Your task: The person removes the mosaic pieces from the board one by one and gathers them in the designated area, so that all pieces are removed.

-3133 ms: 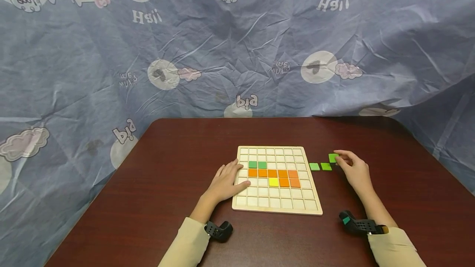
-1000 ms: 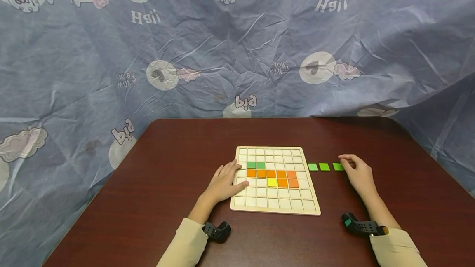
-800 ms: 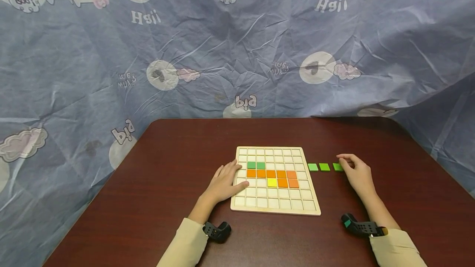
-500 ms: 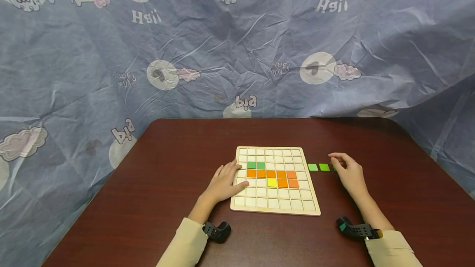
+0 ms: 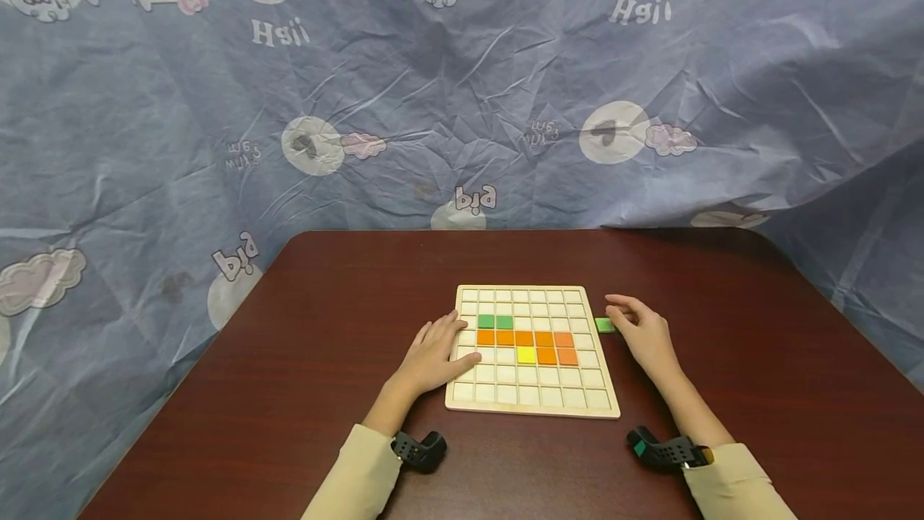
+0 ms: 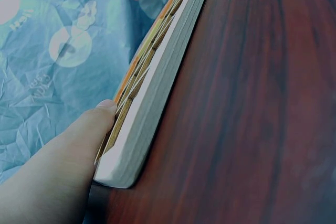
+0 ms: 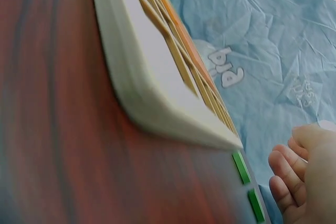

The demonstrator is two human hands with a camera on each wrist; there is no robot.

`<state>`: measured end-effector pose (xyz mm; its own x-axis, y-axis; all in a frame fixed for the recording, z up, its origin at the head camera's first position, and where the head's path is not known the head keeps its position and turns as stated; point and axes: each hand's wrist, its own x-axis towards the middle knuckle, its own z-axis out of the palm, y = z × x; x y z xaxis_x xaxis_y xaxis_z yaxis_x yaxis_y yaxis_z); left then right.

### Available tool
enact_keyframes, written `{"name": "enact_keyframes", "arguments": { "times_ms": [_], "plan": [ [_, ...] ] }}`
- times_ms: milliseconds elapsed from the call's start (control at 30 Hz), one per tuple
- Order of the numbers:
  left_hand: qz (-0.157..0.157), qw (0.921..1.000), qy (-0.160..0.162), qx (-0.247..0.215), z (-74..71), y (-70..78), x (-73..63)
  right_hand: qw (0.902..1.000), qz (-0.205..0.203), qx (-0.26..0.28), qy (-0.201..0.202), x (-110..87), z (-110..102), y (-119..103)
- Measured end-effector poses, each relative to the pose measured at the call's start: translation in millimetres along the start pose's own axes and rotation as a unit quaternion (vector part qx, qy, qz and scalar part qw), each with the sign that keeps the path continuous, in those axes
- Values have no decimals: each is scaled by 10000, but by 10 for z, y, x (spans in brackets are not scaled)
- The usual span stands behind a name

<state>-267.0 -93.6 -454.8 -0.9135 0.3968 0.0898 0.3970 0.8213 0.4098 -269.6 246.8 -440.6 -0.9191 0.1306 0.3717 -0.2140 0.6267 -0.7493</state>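
Light green tile (image 5: 605, 325) lies on the table, right of centre in the lower half of the frame, just beside the right edge of your wooden grid board (image 5: 530, 409). Second green tile (image 7: 256, 205) shows next to it, lower right of your right wrist view. Your right hand (image 5: 646, 339) is right at the tiles, fingers loosely bent, narrow gap between thumb and index tips. Your left hand (image 5: 429, 355) rests on the board's left edge, fingers extended, thumb spread wide over the grid. On the board: two darker green tiles (image 5: 504, 321), orange tiles (image 5: 524, 338) in two rows, one yellow tile (image 5: 527, 355). Dark red-brown table (image 5: 289, 392) below; blue printed cloth (image 5: 433, 103) fills the upper frame.
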Motion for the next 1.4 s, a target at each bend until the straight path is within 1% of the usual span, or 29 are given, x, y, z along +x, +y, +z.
{"name": "enact_keyframes", "arguments": {
  "times_ms": [167, 400, 500, 633, 833, 1000, 1233, 1400],
  "plan": [
    [-3, 10000, 4, -17, 6, -9, -7, 9994, 142, 78, -305, 7, 126, -122],
    [-20, 10000, 32, -11, 6, -12, -10, 9966, 209, 231, -763, 15, 323, -302],
    [-28, 10000, 32, -41, 1, -10, -10, 9954, 212, 310, -883, 18, 399, -354],
    [-19, 10000, 53, -60, -5, -8, -13, 9956, 119, 317, -870, 28, 496, -419],
    [22, 9999, 103, -24, -8, -12, -16, 9942, 114, 455, -968, 24, 625, -514],
    [22, 10000, 89, -36, -13, -16, -16, 9941, 54, 418, -1004, 18, 732, -574],
    [19, 10000, 14, -32, -9, -21, -7, 9918, 143, 477, -1181, 3, 854, -669],
    [0, 10000, 28, -48, -14, -10, -1, 9914, 106, 451, -1225, -8, 920, -727]
  ]
}}
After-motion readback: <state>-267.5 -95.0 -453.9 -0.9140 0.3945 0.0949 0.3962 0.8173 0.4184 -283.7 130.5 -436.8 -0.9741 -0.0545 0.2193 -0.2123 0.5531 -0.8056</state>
